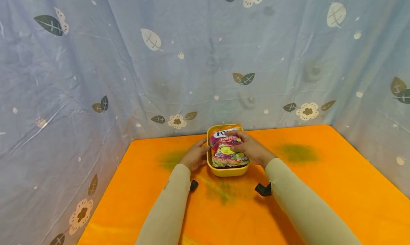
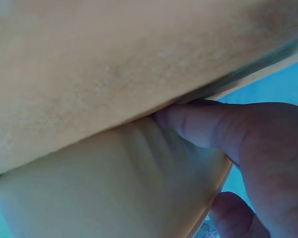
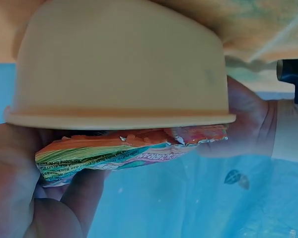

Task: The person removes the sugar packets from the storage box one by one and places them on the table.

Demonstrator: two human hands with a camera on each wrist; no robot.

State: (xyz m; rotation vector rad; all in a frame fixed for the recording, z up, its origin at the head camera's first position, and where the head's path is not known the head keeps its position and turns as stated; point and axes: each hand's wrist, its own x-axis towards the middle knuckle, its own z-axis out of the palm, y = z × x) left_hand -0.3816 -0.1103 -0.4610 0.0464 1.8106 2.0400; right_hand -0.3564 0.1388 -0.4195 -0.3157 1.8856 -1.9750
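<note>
A yellow plastic tub (image 1: 228,172) with rounded corners stands near the back edge of the table. At its opening lies a colourful candy bag (image 1: 222,139) printed "FOX'S FRUITS", its near end showing above the rim in the right wrist view. My left hand (image 1: 194,157) holds the tub's left side. In the left wrist view, one digit (image 2: 198,121) reaches between the tub's base and the table, while another is near the rim. From the right, my right hand (image 1: 251,149) grips the bag, thumb and forefinger spread over its top. The bag hides the tub's inside.
An orange cloth (image 1: 144,206) with greenish stains covers the table. Pale blue curtains (image 1: 198,60) with leaf and flower prints hang behind it and on both sides. Black wrist-camera parts (image 1: 264,189) stick out beneath the sleeved forearms.
</note>
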